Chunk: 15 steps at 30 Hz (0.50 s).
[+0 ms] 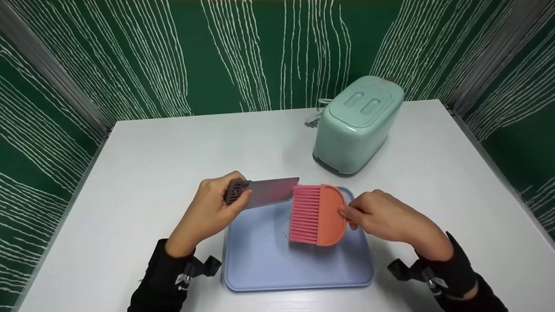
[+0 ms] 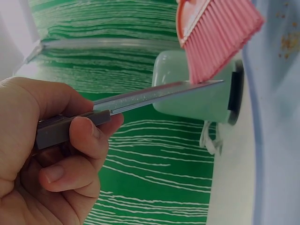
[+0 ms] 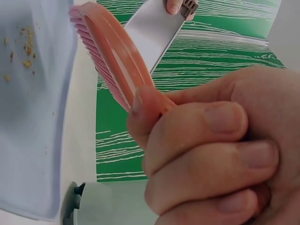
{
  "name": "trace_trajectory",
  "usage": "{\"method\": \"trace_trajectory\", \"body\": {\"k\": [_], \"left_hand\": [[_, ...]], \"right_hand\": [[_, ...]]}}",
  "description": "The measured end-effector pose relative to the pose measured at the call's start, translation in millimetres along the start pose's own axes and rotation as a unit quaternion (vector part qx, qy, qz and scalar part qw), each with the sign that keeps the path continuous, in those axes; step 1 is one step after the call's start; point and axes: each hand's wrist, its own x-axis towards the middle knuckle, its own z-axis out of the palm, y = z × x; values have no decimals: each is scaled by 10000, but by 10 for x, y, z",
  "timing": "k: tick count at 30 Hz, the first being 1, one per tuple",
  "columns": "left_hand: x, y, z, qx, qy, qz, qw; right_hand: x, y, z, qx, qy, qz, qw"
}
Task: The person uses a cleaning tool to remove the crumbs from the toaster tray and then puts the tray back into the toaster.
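Observation:
My left hand (image 1: 211, 207) grips the dark slotted handle of a flat metal scraper (image 1: 271, 193), its blade reaching right over the far part of a pale blue tray (image 1: 256, 264). Between thumb and fingers, my right hand (image 1: 386, 215) holds an orange brush (image 1: 333, 219) with pink bristles. The bristles meet the far end of the blade in the left wrist view. Both tools are held above the tray. Yellowish-brown crumbs (image 3: 28, 47) lie on the tray in the right wrist view.
A mint-green toaster (image 1: 357, 125) with its lid on stands behind the tray to the right. Its white cord and plug (image 1: 318, 115) lie beside it. Green walls with white streaks enclose the white table (image 1: 173, 147) at the back and sides.

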Motion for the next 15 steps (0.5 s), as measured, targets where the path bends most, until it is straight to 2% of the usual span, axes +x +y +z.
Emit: {"method": "trace_trajectory", "body": {"k": [7,15], "left_hand": [[1,-4,-4,-15,-12,16,10000],[1,-20,3,9,-58,-29,10000]], "right_hand": [[-9,-25,28,-177,-287,-89,9994],[-89,-70,-50,-268,182,17,9995]]}}
